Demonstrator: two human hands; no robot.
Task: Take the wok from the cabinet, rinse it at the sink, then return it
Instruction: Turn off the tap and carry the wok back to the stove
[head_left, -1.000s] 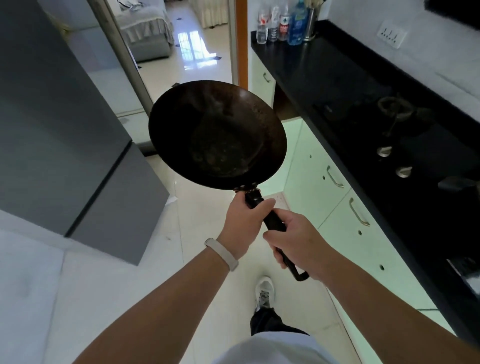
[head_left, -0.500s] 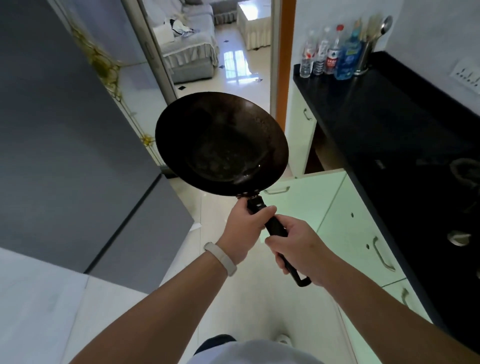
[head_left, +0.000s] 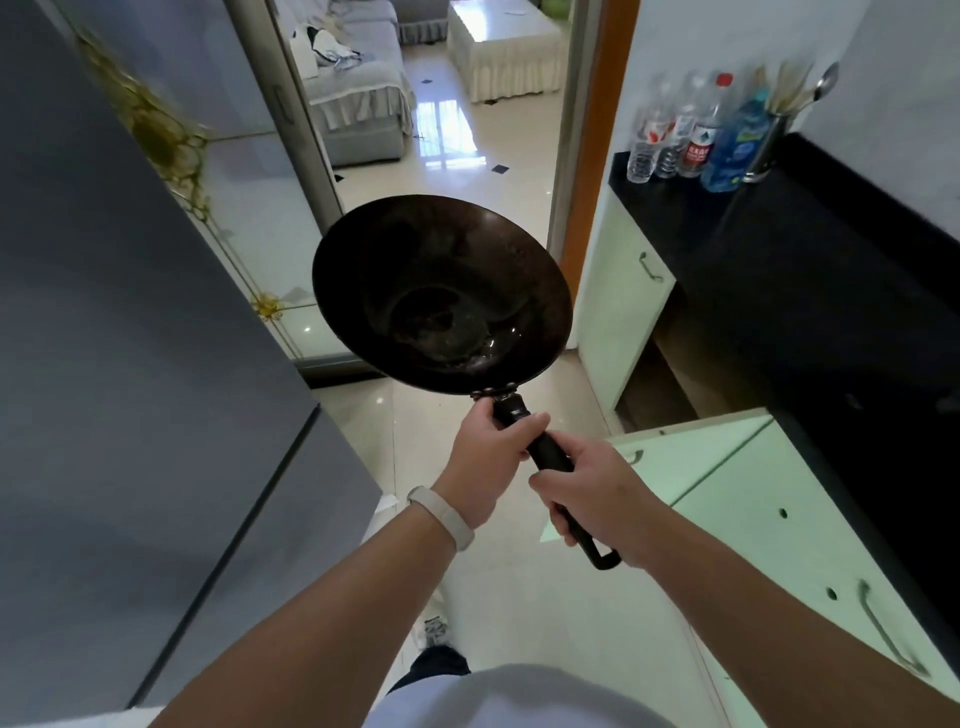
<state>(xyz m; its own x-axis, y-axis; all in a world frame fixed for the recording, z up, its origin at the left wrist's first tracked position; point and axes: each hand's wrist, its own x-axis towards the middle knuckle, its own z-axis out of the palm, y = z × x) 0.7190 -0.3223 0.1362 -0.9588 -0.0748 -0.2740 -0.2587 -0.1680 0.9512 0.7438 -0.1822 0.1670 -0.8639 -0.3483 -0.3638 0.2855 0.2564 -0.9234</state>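
Observation:
A dark round wok (head_left: 441, 293) hangs in mid-air in front of me, bowl facing up, with a wet shine near its bottom. Its black handle (head_left: 545, 452) runs down to the right. My left hand (head_left: 491, 460) grips the handle close to the bowl; a pale wristband sits on that wrist. My right hand (head_left: 597, 499) grips the handle further back, near its looped end. To the right, a pale green cabinet door (head_left: 691, 457) stands open below the black countertop (head_left: 810, 291).
A tall grey fridge (head_left: 130, 364) fills the left side. Bottles (head_left: 696, 140) and a utensil holder (head_left: 769, 145) stand at the counter's far end. Ahead, a doorway opens onto a tiled room with a sofa (head_left: 358, 104). Green cabinet fronts with handles (head_left: 883, 639) line the right.
The view has tilted up and shifted forward, so the doorway and bottles appear closer. The wok stays held in both hands, its bowl now flatter. The stove burners have left the view.

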